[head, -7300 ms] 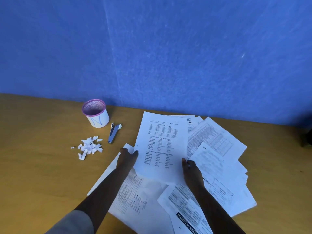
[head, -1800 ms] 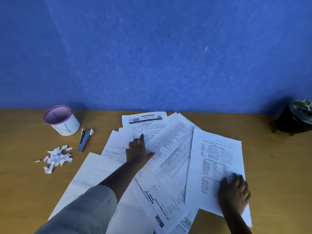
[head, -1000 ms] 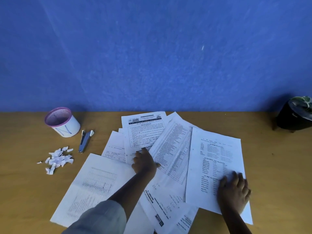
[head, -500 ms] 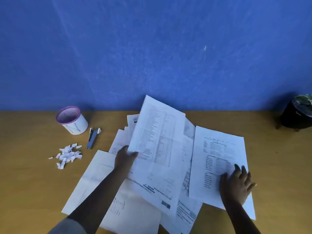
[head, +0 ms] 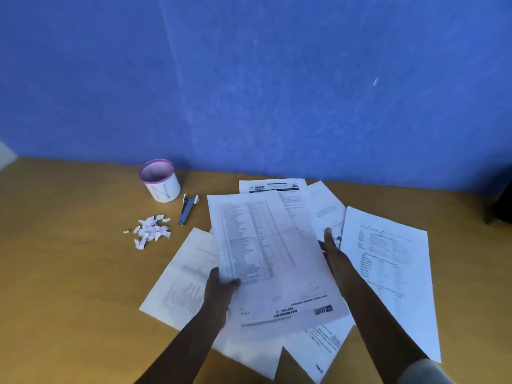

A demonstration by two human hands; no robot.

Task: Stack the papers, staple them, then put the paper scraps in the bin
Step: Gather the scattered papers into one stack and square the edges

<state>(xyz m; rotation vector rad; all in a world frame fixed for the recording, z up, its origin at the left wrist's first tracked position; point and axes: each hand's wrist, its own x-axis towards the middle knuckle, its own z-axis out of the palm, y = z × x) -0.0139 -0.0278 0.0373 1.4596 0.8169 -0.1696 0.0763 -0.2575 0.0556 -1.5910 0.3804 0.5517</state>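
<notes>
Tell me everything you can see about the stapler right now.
The stapler is small and slim, metallic grey-blue with a pale end piece at its far tip. It lies flat on the wooden table, pointing away and slightly right, apparently shut. It sits between the pink-rimmed cup and the spread papers, just right of the paper scraps. Neither hand touches it; nothing appears to rest against it.

Dim, bluish light is filling the scene, leaving the wall [head: 277, 79] mottled and grainy. The printed text on the papers [head: 263, 245] is smearing with motion blur and cannot be read. Soft shadows are pooling under the sheets on the table [head: 69, 273]. The table's far edge is bowing from wide-angle distortion, and the corners are darkening.
</notes>
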